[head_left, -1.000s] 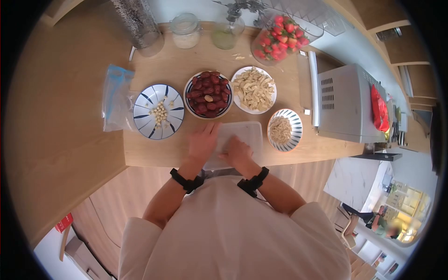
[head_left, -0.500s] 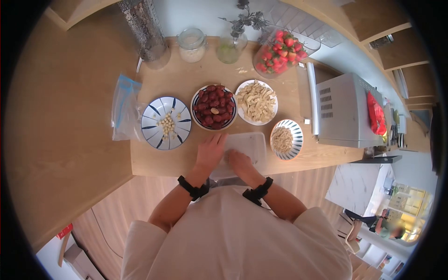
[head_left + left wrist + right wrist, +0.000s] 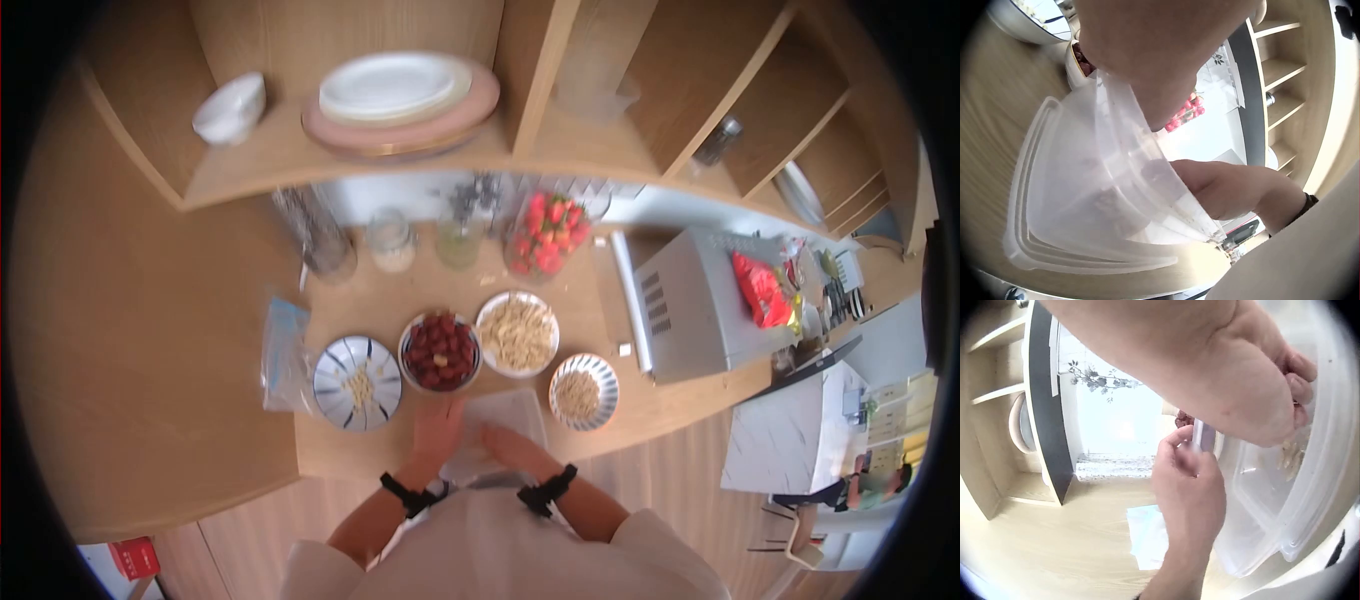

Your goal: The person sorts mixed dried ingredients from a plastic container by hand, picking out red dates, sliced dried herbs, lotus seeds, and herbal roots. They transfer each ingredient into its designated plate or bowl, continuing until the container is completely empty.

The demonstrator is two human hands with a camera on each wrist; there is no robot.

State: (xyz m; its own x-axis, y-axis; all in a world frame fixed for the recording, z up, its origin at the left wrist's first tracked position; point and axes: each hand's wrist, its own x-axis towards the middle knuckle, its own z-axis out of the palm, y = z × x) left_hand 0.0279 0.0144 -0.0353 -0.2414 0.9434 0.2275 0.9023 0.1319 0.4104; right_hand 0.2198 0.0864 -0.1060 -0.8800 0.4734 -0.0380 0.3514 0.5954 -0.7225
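Note:
A translucent plastic box (image 3: 505,408) stands at the table's front edge, in front of my body. My left hand (image 3: 437,430) grips its left rim, with thumb and fingers on either side of the wall in the right wrist view. Inside the box reaches my right hand (image 3: 1254,394), its fingers curled down toward the bottom. Several pale dried pieces (image 3: 1289,459) lie right by those fingertips; I cannot tell whether any are held. Just beyond the left hand sit red dates (image 3: 440,350) in a bowl. To the right of the box is a striped bowl (image 3: 608,385) with pale shreds.
A plate (image 3: 340,408) of small cream-coloured seeds is at the left, near a zip bag (image 3: 285,355). Pale slices (image 3: 518,335) fill another plate. Behind stand glass jars (image 3: 390,243) and a clear container of strawberries (image 3: 548,235). A shelf (image 3: 290,165) overhangs the back.
The head view has tilted upward, bringing the shelf with its dishes into sight. Both hands stay at the box, the left on its rim and the right inside.

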